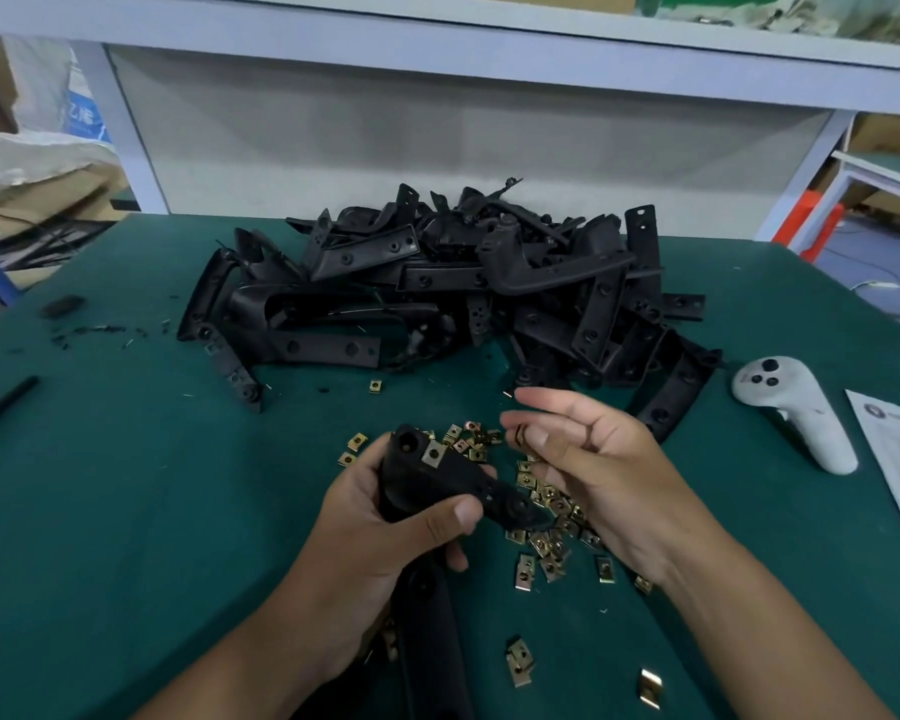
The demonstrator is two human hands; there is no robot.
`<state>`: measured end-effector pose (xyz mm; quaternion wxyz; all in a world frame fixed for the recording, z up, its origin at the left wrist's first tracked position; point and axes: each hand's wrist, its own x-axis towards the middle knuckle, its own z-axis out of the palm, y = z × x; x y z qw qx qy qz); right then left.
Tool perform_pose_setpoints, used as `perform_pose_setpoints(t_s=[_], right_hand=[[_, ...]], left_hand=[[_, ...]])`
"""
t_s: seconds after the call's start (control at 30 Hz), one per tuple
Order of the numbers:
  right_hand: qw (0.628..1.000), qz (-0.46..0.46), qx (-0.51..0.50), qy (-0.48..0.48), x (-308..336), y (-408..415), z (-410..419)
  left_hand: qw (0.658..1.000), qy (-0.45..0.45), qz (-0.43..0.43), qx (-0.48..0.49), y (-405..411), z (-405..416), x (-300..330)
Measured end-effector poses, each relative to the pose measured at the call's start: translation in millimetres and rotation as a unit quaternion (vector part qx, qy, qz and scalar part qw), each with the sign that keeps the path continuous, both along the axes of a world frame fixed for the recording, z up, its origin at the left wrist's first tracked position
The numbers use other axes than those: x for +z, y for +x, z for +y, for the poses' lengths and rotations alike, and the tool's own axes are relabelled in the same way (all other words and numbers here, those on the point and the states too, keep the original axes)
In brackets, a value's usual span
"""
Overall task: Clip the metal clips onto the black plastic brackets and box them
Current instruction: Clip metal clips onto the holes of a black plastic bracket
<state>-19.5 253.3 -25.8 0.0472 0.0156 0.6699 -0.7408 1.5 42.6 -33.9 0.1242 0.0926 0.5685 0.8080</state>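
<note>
matt black plastic bracket [453, 485] in the left fingers [437, 527], one dull metal clip [434, 453] on it; shiny brass-toned metal clips [546, 543] under the right fingers [536, 433]; matt green cloth-like tabletop [126, 511].

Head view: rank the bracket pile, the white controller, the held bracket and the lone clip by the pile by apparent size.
1. bracket pile
2. white controller and held bracket in the left hand: close, and nearness inflates the bracket, so unranked
3. lone clip

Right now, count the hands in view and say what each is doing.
2. The left hand grips a black bracket with one metal clip on it; the right hand hovers open over the loose clips.
</note>
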Motion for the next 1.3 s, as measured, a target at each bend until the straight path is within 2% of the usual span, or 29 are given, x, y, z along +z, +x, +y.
perform_pose_setpoints(t_s=[0.13, 0.83, 1.3], right_hand=[[0.998, -0.015, 0.020, -0.058, 4, 2, -3], [0.992, 0.025, 0.078, -0.096, 7, 7, -10], [0.992, 0.039, 0.122, -0.003, 10, 13, -13]], left_hand=[[1.000, 0.002, 0.002, -0.005, 0, 0, 1], [1.000, 0.006, 0.020, -0.006, 0, -1, -1], [0.999, 0.006, 0.044, -0.007, -3, 0, -5]])
